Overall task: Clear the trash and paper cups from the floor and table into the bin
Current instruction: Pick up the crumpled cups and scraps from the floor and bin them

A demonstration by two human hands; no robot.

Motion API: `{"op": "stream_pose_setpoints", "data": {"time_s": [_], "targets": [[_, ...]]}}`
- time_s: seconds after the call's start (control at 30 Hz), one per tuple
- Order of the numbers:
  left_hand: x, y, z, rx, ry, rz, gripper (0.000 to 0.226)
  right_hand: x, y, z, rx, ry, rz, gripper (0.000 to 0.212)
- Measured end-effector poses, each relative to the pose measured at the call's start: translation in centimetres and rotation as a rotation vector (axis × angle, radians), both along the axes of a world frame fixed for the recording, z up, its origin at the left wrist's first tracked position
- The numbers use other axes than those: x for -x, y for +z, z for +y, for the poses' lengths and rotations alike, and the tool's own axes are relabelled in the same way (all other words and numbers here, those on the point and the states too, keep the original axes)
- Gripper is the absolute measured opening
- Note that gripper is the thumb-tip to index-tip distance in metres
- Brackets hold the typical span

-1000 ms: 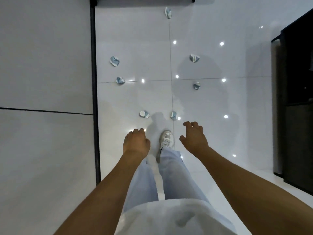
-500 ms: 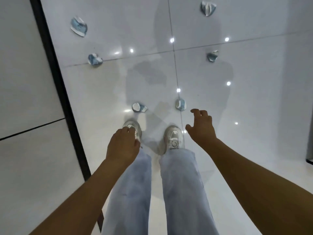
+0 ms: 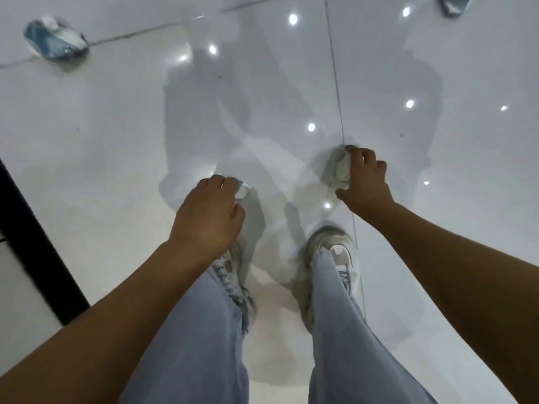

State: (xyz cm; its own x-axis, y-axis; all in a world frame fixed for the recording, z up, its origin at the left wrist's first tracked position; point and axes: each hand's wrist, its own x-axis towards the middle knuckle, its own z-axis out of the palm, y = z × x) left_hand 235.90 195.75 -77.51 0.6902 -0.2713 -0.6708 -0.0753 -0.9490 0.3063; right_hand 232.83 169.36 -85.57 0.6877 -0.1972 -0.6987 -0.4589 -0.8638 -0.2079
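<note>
I am bent low over a glossy white tiled floor (image 3: 116, 135). My left hand (image 3: 208, 212) covers a crumpled blue-and-white paper cup (image 3: 243, 189) on the floor, its fingers curled over it; only the cup's right edge shows. My right hand (image 3: 364, 182) has its fingers curled round a second crushed cup (image 3: 341, 167), mostly hidden by the fingers. Another crumpled cup (image 3: 54, 39) lies at the far left, and one more (image 3: 453, 4) shows at the top right edge. No bin is in view.
My two feet in pale sneakers (image 3: 331, 252) and light blue jeans (image 3: 347, 345) stand just behind the hands. A black baseboard strip (image 3: 38, 249) runs along the left, with a white wall panel beyond it. Ceiling lights reflect in the tiles.
The view dropped much closer to the floor. Both hands moved down and forward from the air above my shoes onto the two nearest crumpled cups and curled over them.
</note>
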Motion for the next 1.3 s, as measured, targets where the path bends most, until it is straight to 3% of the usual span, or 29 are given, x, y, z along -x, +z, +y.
{"op": "stream_pose_setpoints", "data": {"time_s": [0.23, 0.47, 0.67, 0.83, 1.1, 1.3], "targets": [[0.7, -1.0, -1.6, 0.059, 0.036, 0.089, 0.032, 0.9, -0.2, 1.6, -0.010, 0.079, -0.076, 0.061], [-0.3, 4.4, -4.3, 0.142, 0.060, 0.185, 0.054, 1.5, 8.5, 7.5, -0.303, 0.119, -0.141, 0.079], [-0.6, 9.8, -4.9, 0.215, 0.169, 0.272, 0.067, 1.7, 14.1, 9.9, -0.325, 0.136, -0.153, 0.082], [-0.8, 12.9, -4.4, 0.322, 0.222, 0.334, 0.056, 1.2, 17.1, 10.3, -0.325, 0.168, -0.160, 0.092], [-0.7, 13.3, -2.8, 0.260, 0.296, 0.308, 0.053, 0.9, 17.7, 12.2, -0.339, 0.248, -0.150, 0.093], [0.7, 9.9, 1.1, 0.011, 0.342, 0.171, 0.054, 0.7, 13.8, 13.7, -0.234, 0.393, -0.057, 0.085]]}}
